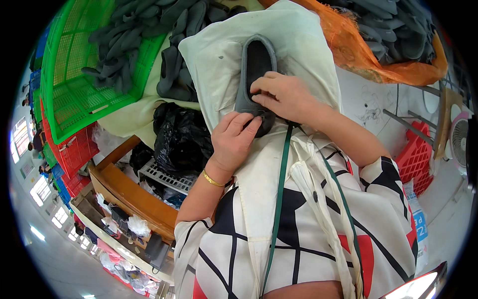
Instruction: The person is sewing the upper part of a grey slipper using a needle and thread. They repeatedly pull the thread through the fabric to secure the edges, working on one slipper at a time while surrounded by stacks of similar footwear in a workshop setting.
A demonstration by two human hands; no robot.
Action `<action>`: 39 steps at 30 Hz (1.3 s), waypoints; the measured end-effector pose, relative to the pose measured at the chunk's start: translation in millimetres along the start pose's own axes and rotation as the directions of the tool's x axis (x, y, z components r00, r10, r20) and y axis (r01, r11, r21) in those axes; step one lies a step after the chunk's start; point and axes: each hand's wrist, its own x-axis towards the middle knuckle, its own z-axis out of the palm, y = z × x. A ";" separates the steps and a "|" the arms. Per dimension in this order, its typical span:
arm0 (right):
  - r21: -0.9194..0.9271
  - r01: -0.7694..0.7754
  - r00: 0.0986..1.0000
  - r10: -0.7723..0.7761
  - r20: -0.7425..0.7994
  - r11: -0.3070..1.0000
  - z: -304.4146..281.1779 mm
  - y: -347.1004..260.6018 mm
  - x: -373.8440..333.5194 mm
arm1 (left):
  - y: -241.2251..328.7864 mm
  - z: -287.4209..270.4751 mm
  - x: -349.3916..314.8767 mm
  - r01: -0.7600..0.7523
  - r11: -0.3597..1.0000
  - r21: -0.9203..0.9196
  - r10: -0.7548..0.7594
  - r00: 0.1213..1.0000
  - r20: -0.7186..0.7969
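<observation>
A dark grey slip-on shoe [243, 84] lies sole down on a pale cloth-covered pad [308, 45] in front of me. Its opening points away and its toe is towards me. My left hand [232, 140] grips the toe end, thumb and fingers bent against the upper. From the right, my right hand [290, 98] reaches over the shoe, its curled fingertips at the front edge of the opening. Whether something small is pinched between those fingers is hidden. Both hands touch the shoe.
At left stands a green plastic basket [69, 107] with many grey shoe pieces [117, 50]. An orange sack [343, 37] of similar pieces sits far right. A black plastic bag [181, 137] and wooden drawer [130, 187] are left. Right are a red crate [417, 157] and fan [459, 139].
</observation>
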 end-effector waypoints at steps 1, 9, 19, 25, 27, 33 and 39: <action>-0.030 0.027 0.999 -0.026 0.032 0.999 -4.6 -6.3 2.7 | -0.8 2.3 -1.9 -0.019 0.999 0.032 0.019 1.000 -0.019; -0.068 0.085 0.952 -0.061 0.300 0.994 0.2 -10.7 15.1 | -0.3 7.1 -5.3 -0.082 0.993 0.085 0.085 0.996 -0.030; 0.727 -0.389 0.904 0.388 0.181 0.566 5.2 -11.0 24.9 | -4.4 6.2 6.1 0.262 0.937 -0.233 -0.226 0.959 0.169; 0.908 -0.312 0.932 0.273 0.237 0.280 -12.0 -2.3 10.9 | -9.5 1.3 15.6 0.379 0.884 -0.273 -0.272 0.893 0.359; 0.905 -0.234 0.950 0.281 0.136 0.354 -6.5 -0.3 7.8 | -9.9 -0.4 18.4 0.394 0.878 -0.273 -0.271 0.877 0.396; 0.010 0.122 0.956 -0.115 -0.271 0.993 -2.9 14.6 -3.5 | -7.8 -1.8 19.1 0.446 0.836 -0.319 -0.324 0.871 0.369; -0.135 -0.031 0.999 0.034 0.018 0.990 -10.7 -2.0 -21.5 | 0.1 -5.0 18.6 0.466 0.863 -0.196 -0.395 0.863 0.314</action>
